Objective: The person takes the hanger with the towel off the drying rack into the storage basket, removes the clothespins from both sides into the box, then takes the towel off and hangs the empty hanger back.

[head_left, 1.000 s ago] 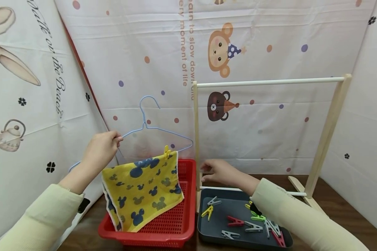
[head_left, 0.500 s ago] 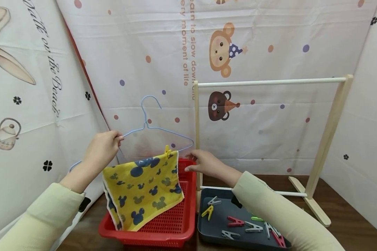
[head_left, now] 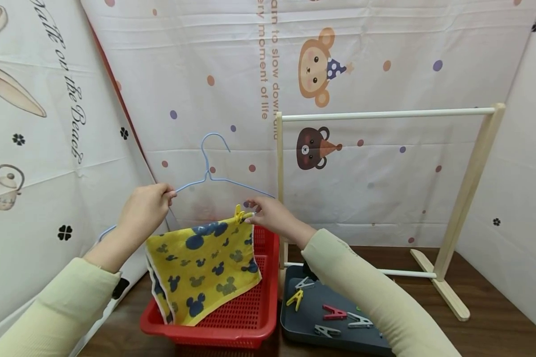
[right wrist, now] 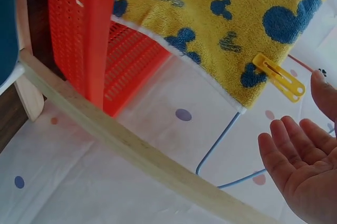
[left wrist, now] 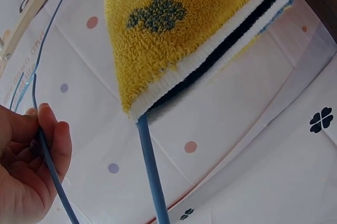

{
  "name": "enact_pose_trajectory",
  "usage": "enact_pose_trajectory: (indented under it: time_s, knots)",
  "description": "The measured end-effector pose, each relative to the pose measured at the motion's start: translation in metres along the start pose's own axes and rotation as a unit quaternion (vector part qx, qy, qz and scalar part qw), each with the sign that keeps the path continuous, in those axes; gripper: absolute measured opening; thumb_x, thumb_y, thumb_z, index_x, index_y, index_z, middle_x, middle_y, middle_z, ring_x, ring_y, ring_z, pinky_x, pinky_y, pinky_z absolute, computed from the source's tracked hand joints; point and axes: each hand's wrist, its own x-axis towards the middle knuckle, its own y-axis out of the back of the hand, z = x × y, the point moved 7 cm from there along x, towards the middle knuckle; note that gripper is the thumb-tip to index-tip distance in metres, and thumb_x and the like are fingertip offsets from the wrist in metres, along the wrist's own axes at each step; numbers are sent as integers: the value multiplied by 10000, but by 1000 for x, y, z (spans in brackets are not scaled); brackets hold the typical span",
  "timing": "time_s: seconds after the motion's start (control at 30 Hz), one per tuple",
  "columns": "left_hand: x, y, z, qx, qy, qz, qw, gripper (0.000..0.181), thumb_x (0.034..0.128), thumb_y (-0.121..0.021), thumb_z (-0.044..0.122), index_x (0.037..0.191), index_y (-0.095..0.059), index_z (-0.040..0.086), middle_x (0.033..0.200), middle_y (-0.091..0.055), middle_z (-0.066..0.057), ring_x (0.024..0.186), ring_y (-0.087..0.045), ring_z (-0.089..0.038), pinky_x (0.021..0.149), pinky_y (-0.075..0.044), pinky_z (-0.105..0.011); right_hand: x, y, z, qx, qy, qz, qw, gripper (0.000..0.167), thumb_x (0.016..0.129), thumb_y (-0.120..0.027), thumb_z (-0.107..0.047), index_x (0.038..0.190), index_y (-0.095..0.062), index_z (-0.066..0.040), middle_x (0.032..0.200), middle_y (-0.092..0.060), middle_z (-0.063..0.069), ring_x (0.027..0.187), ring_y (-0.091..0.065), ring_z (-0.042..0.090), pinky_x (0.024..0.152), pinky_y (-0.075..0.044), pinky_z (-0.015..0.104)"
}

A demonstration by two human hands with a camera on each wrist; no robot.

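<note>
My left hand (head_left: 145, 206) pinches the left shoulder of a blue wire hanger (head_left: 207, 173), held upright with its hook at the top. Over the hanger's lower bar hangs a folded yellow towel (head_left: 205, 267) with blue mouse-head prints. A yellow clothespin (head_left: 238, 214) is clipped on its top edge near the right corner. In the left wrist view, the left hand (left wrist: 26, 161) has thumb and fingers round the blue wire. My right hand (head_left: 272, 218) is beside the clothespin; in the right wrist view its fingers (right wrist: 289, 142) are spread, apart from the clothespin (right wrist: 281, 79).
A red perforated basket (head_left: 271, 297) stands under the towel. To its right, a dark grey tray (head_left: 310, 317) carries several clothespins, including a yellow one (head_left: 296, 299) and a red one (head_left: 334, 312). Behind the tray rises a wooden rack (head_left: 469, 191) with a white top rod (head_left: 384, 115).
My right hand has moved left and up from above the tray to the towel's right top corner. The left hand, hanger and towel have stayed almost in place.
</note>
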Motion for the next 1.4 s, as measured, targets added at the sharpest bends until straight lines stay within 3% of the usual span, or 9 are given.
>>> enact_pose_trajectory:
  time_s: [0.37,0.6,0.97,1.4]
  knots:
    - [-1,1,2,-20,50,-83,10000,242,1045,-553,89,983,-704,-90,802,-714,-188,662,-626,-258,609,-520,-388,16,-10,-4,-170,137,-36,9998,491,986,-692,-179,1448,-567,-66,1384,-648,153,1238,-618,288,1085,-516,436]
    - [-4,-1,1,-52,67,-100,9999,236,1041,-555,80,971,-704,-89,798,-713,-187,668,-626,-260,622,-527,-399,16,-19,-8,-192,436,36,9989,307,1016,-633,-126,1304,-656,-19,1205,-717,149,1118,-683,270,968,-577,377]
    - [-4,2,2,-48,63,-35,10000,237,1040,-556,78,950,-700,-87,785,-707,-185,656,-612,-258,606,-506,-376,18,-14,-13,-453,748,344,9956,182,992,-669,-140,1128,-690,-22,1107,-743,145,1044,-696,260,949,-581,392]
    - [-1,-3,-1,-39,123,-129,9998,235,1041,-557,83,968,-703,-85,792,-710,-180,648,-598,-242,589,-478,-330,21,-9,-18,-592,970,720,9909,72,979,-670,-81,918,-670,-42,937,-713,118,804,-593,180,738,-519,273]
